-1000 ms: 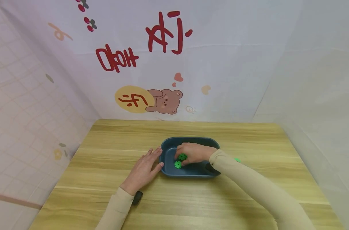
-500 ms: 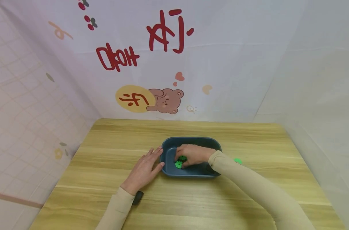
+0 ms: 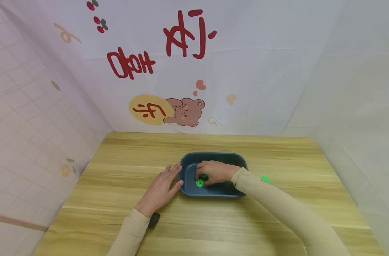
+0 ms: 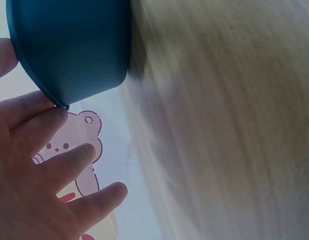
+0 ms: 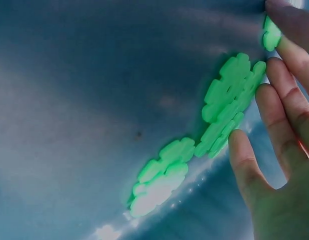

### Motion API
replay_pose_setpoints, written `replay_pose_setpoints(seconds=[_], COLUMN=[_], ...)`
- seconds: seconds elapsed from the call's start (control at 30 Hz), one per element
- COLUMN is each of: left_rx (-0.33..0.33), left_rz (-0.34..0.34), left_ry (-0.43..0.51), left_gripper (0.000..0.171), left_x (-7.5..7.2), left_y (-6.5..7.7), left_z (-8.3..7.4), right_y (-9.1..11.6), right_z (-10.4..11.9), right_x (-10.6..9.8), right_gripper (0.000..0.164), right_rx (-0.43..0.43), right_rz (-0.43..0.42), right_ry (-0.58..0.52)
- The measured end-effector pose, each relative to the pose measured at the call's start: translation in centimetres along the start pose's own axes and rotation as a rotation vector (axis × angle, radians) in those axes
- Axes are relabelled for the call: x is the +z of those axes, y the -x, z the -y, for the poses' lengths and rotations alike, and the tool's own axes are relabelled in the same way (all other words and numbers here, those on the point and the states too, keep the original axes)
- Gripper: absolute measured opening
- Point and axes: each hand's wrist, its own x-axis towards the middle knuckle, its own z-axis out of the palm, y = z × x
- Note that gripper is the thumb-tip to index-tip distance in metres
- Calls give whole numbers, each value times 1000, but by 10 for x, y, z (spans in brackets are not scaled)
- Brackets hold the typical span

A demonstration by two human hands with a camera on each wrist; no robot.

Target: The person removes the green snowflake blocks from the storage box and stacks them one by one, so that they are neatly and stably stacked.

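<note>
My right hand reaches down into a dark blue plastic bin. In the right wrist view, thumb and forefinger pinch a green notched toy disc; the other fingers lie beside more green discs overlapping on the bin floor. Another small group of green discs leans along the bin's lower edge. From the head, one bright green disc shows by the right thumb. My left hand, its fingers spread, touches the bin's left rim. In the left wrist view, the fingertips rest on the bin wall.
A green disc lies on the wooden table right of the bin, partly behind the right sleeve. A white printed cloth hangs behind the table and along both sides. A black device sits at the left wrist.
The right hand stays in the bin with only slight finger movement near the green discs. The left hand keeps its place on the rim. The head view shifts slightly.
</note>
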Motion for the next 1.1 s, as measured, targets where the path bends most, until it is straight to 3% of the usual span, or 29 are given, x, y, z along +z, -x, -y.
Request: replay_pose_setpoints(seconds=[0.17,0.43,1.1], left_rx=[-1,-3,11], left_rz=[1,0,2], left_ry=[-4,0,-7], left_gripper=[61,61,63], left_x=[0,-1,-1], left_y=[0,0,1], left_z=[-1,-3,-3], right_y=[0,2,17], right_z=[0,1,14], right_x=[1,-4,-45], right_gripper=[29,30,32], right_rx=[30,33,32], right_rz=[6,-25,-105], right_ry=[39,7,-24])
